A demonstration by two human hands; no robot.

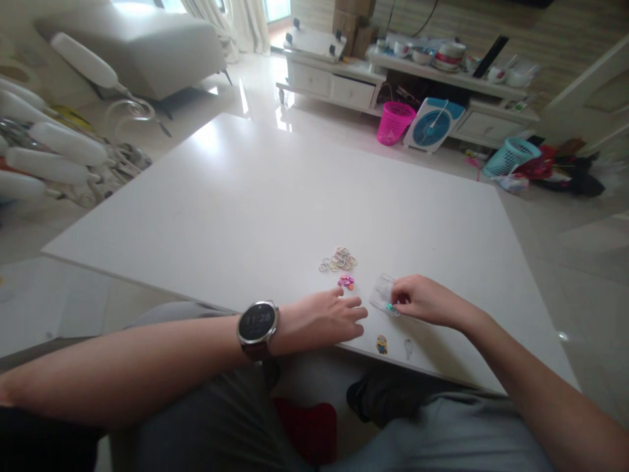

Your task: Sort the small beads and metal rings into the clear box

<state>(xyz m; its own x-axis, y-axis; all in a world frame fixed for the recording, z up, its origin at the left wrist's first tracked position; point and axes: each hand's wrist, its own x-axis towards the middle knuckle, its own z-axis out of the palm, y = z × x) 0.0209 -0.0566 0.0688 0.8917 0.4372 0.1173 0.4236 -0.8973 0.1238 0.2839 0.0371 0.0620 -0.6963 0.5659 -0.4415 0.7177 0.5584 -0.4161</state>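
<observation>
On the white table (275,196), my left hand (327,318) lies palm down with its fingers spread and nothing in it. Just beyond its fingers is a small pile of pink and orange pieces (346,282), and behind that a heap of pale rings (343,259). My right hand (417,300) is pinched at the open side of a clear container (380,292). Small green pieces (390,307) show at its fingertips; whether they are gripped is too small to tell. A yellow and blue cartoon figure (382,344) and a clear small item (408,348) lie near the front edge.
The table's front edge runs just above my legs. A red stool (307,432) is below it. White-handled metal tools (69,144) stand at the left. Beyond the table are a pink basket (395,122), a blue fan (432,126) and a low cabinet (324,86).
</observation>
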